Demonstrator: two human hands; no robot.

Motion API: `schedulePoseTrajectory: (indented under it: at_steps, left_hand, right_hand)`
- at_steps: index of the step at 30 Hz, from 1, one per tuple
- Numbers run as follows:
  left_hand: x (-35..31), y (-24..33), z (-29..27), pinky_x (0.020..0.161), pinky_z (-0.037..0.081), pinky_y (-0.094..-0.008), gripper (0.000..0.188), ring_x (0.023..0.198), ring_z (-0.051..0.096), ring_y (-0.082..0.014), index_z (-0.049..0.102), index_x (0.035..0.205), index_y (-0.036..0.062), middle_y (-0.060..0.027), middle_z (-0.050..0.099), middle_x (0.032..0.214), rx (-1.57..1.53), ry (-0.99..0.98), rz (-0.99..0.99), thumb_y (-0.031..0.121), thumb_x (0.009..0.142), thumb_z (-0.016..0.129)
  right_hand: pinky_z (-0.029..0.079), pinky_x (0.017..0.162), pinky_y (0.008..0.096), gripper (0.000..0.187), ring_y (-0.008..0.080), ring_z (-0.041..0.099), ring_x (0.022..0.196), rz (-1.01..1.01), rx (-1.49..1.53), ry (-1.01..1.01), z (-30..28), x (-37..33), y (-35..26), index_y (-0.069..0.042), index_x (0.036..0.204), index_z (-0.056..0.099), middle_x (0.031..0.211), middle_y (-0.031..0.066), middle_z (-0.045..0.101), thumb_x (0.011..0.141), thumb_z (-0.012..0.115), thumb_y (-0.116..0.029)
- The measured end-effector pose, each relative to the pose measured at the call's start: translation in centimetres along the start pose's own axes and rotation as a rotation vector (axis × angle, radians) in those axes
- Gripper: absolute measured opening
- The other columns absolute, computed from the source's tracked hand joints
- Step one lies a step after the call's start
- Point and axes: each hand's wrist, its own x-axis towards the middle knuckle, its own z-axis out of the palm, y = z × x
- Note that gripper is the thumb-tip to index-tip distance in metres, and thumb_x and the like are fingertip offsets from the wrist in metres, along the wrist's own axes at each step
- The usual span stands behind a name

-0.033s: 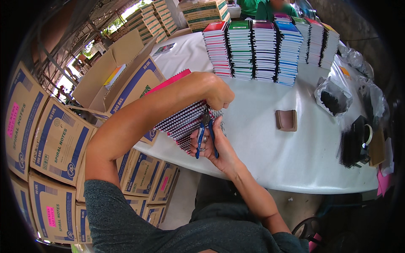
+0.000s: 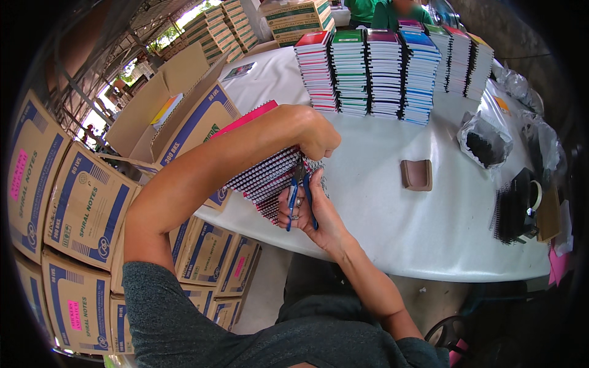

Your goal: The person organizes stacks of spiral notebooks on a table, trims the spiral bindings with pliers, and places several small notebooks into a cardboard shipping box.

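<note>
A stack of spiral notebooks (image 2: 261,182) with pink covers lies at the table's near left edge, its rows of black coil binding turned toward me. My right hand (image 2: 313,211) is closed around blue-handled pliers (image 2: 291,199). Their jaws point away from me, against the bound edges at the stack's right end. Reaching across the stack, my left hand (image 2: 319,134) is curled just beyond the jaws. Its fingertips are turned away, so whatever they pinch is hidden. My left forearm covers much of the stack's top.
Tall notebook stacks (image 2: 368,76) stand at the table's back. A brown holder (image 2: 416,175), a plastic bag of black coils (image 2: 485,144) and more black coils (image 2: 506,208) lie to the right. An open carton (image 2: 196,126) and several closed cartons (image 2: 89,205) crowd the left. A person (image 2: 399,15) sits beyond.
The handles of the pliers have drawn very slightly together in my right hand. My left hand and the stack stay where they were.
</note>
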Motion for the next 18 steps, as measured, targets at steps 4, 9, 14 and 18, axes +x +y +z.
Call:
schedulePoseTrajectory:
  at_steps: [4,9,14,18]
  left_hand:
    - [-0.2,0.9,-0.7,0.084,0.051,-0.0413,0.055,0.095,0.066,-0.0362,0.059,0.130,0.0090,-0.0202,0.068,0.110,0.065,-0.001,0.027,0.002,0.076,0.056]
    - [0.5,-0.1,0.2,0.083,0.051,-0.0411,0.056,0.096,0.066,-0.0351,0.060,0.130,0.0116,-0.0206,0.068,0.110,-0.006,-0.003,0.035,0.000,0.075,0.054]
    - [-0.2,0.6,-0.7,0.083,0.050,-0.0425,0.059,0.098,0.065,-0.0345,0.057,0.133,0.0137,-0.0193,0.067,0.113,-0.076,0.002,-0.005,0.002,0.076,0.050]
    - [0.8,0.6,-0.5,0.082,0.050,-0.0431,0.059,0.096,0.065,-0.0354,0.055,0.135,0.0136,-0.0187,0.067,0.112,0.010,-0.036,-0.005,0.005,0.077,0.049]
  right_hand:
    - [0.051,0.065,0.0355,0.080,0.0217,0.056,0.066,0.130,0.388,-0.493,-3.9,1.3,0.4,-0.002,0.089,0.058,0.068,0.0061,0.051,0.092,0.019,-0.072]
    - [0.052,0.067,0.0366,0.081,0.0224,0.058,0.067,0.001,-0.049,0.016,-0.4,-0.8,0.3,-0.001,0.091,0.059,0.069,0.0072,0.054,0.092,0.019,-0.072]
    - [0.050,0.065,0.0363,0.082,0.0221,0.056,0.065,0.010,0.005,0.071,-0.6,-0.7,-0.1,-0.001,0.090,0.059,0.069,0.0069,0.054,0.092,0.019,-0.072]
    - [0.041,0.056,0.0307,0.080,0.0176,0.045,0.056,0.054,0.122,-0.054,-2.0,-0.3,-0.5,-0.003,0.085,0.057,0.063,0.0042,0.046,0.091,0.019,-0.073]
